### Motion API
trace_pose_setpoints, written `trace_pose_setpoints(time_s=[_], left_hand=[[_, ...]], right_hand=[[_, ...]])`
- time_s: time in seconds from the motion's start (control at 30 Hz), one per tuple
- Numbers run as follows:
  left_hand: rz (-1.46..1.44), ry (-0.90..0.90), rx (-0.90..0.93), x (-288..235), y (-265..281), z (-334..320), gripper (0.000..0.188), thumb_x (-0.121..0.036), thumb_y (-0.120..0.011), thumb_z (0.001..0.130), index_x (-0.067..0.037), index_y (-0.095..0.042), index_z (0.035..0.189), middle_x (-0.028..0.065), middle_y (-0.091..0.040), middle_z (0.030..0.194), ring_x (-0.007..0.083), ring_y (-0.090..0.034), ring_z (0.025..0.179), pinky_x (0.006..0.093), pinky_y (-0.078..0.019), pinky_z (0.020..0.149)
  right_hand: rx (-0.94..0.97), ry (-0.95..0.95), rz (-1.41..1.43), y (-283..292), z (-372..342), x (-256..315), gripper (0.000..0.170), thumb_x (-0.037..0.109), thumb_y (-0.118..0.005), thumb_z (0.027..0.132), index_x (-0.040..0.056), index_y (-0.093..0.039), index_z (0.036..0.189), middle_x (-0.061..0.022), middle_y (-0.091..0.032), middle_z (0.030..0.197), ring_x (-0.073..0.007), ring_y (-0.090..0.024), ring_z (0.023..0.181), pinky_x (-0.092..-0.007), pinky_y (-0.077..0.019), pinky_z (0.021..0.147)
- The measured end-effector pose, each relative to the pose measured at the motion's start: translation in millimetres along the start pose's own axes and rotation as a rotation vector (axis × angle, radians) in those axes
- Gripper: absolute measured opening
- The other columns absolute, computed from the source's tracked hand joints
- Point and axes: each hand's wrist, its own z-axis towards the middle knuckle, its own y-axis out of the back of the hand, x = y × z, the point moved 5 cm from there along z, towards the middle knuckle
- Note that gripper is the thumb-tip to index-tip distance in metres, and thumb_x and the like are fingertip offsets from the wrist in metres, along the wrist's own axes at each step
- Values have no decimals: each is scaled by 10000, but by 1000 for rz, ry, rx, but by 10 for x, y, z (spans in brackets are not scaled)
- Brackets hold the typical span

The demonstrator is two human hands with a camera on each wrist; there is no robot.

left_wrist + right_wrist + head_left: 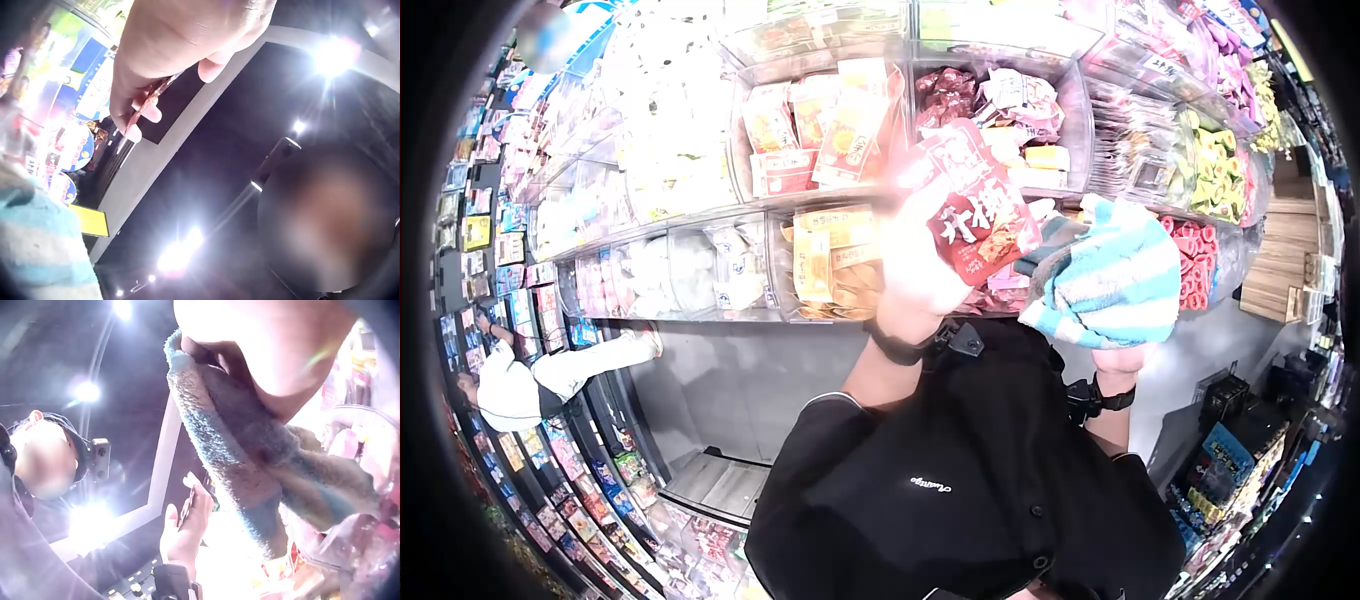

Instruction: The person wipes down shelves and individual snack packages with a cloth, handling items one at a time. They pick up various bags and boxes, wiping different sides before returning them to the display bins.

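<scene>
My left hand [918,275] grips a red snack packet [985,220] and holds it up in front of the bins, its printed face toward the head camera. In the left wrist view the fingers pinch the packet [149,103], which shows only as a thin edge. A blue and white striped towel [1112,275] is bunched in my right hand [1122,358], just right of the packet. It covers most of that hand in the head view. From the right wrist, folds of the fuzzy towel [231,444] hang below the curled hand [275,353].
Clear-walled bins of packaged snacks stretch ahead, among them orange packets [832,262] and red rolls [1193,262]. A person in white [510,385] bends by the shelves at the left. Low wooden boards [715,485] lie below the grey counter front. A dark stand [1225,460] is at lower right.
</scene>
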Motion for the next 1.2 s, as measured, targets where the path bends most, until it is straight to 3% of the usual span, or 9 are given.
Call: trace_pose_setpoints(time_s=[0.07,0.2,0.33,0.47,0.77,0.87,0.93,1.03,1.2], left_hand=[[288,-35,-293,14,-115,-34,340,-299,-453,916,-42,-514,1131,73,-571,1055,276,-538,1068,471,-449,888],[301,-44,-372,-12,102,-145,429,-339,-414,938,-59,-425,1262,119,-531,1181,308,-517,1099,496,-417,944],[1014,-360,-79,217,37,-206,549,-62,-509,859,-27,-257,1345,157,-416,1249,292,-366,1246,399,-319,1008],[1947,-451,389,575,-40,-250,639,-364,-477,871,37,-325,1345,222,-299,1406,388,-274,1307,474,-152,1089],[1861,-330,407,462,223,-283,847,-554,-483,846,55,-243,1383,274,-192,1443,425,-133,1362,519,-65,1098],[1670,-395,194,390,361,-209,771,-390,-555,846,57,-228,1382,279,-195,1440,420,-151,1359,478,-119,1099],[1494,-350,141,362,375,-156,687,-79,-554,836,66,-178,1392,243,-175,1462,324,-184,1370,400,-144,1111],[1437,-352,102,385,360,-44,562,8,-457,889,59,-191,1382,193,-280,1421,263,-252,1347,373,-172,1109],[1170,-467,-281,160,962,161,290,-32,-507,909,46,-451,1182,90,-618,1031,128,-585,904,263,-461,821]], right_hand=[[213,-75,8,29,-33,-32,644,479,-348,915,67,-271,1403,-178,-286,1443,-381,-263,1323,-541,-191,1092],[358,-113,-116,-8,-109,-203,634,445,-369,922,57,-253,1409,-160,-282,1448,-352,-267,1327,-508,-199,1095],[447,-127,-378,-128,-162,-557,627,411,-390,928,47,-234,1415,-141,-278,1453,-322,-271,1331,-475,-207,1098],[529,-123,-541,-242,-165,-800,623,376,-410,935,37,-215,1421,-123,-273,1457,-293,-274,1334,-442,-215,1101],[643,-142,-551,-224,-201,-880,622,219,-483,941,18,-162,1435,-85,-227,1478,-210,-246,1351,-362,-203,1110],[754,-246,-383,-181,-269,-958,562,160,-438,960,54,-169,1442,-55,-258,1464,-187,-269,1339,-332,-235,1093],[766,-373,-296,-45,-210,-980,539,162,-414,970,62,-175,1443,-38,-272,1457,-170,-283,1332,-329,-253,1082],[592,-325,-271,-24,-14,-892,520,204,-410,970,41,-214,1424,-52,-318,1433,-171,-331,1304,-331,-291,1065],[660,-159,-235,-168,169,-333,607,398,-330,950,16,-232,1411,-134,-312,1439,-316,-317,1317,-467,-263,1083]])
